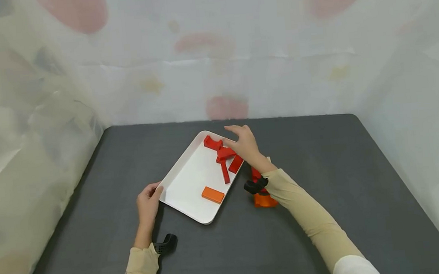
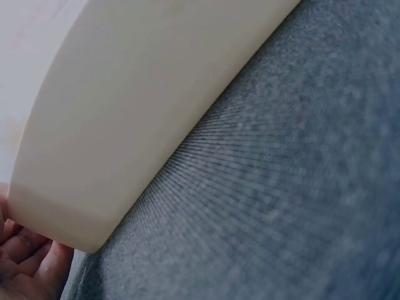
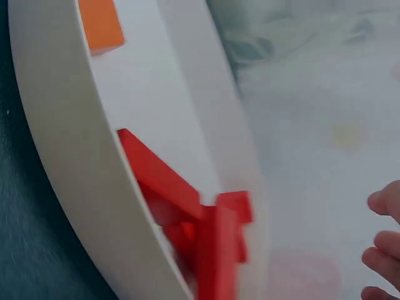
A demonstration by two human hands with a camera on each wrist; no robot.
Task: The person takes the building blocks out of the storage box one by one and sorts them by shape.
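Observation:
A white tray (image 1: 192,178) lies at an angle on the dark grey table (image 1: 325,180). Several red blocks (image 1: 225,156) are piled at its far end, and an orange block (image 1: 213,194) lies alone near its front. My left hand (image 1: 148,204) holds the tray's near-left corner; its fingers (image 2: 25,262) curl under the tray wall (image 2: 137,112). Over the red blocks (image 3: 169,181) hovers my right hand (image 1: 244,145), fingers spread and holding nothing. Its fingertips (image 3: 384,244) show apart from the tray rim (image 3: 69,156) and the orange block (image 3: 100,25).
On the table right of the tray, under my right wrist, sit an orange piece (image 1: 265,200) and a red piece (image 1: 256,174). Pale translucent sheeting (image 1: 213,68) walls the table at the back and both sides.

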